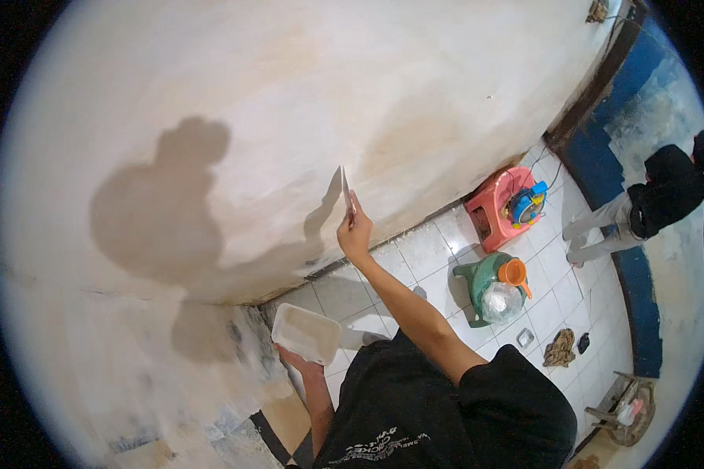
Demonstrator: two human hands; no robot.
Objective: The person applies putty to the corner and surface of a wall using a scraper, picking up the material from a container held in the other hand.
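My right hand (354, 230) is closed on a flat-bladed metal scraper (344, 187), raised at the off-white, patchy wall (407, 70); its shadow falls just left of it, and whether the blade touches the surface I cannot tell. Lower and to the left, my left hand (301, 361) grips a white rectangular plastic tray (305, 328) by its near end. Pale, creamy material seems to be inside it. Both my forearms show, with a black shirt below.
Right of me on white floor tiles: a pink stool (485, 211) with a blue-yellow device, a green stool (475, 289) with an orange dipper and plastic bag, a crumpled cloth (559, 350), a round wooden stool (627, 410). Another person (665, 195) stands by the blue-and-white wall at far right.
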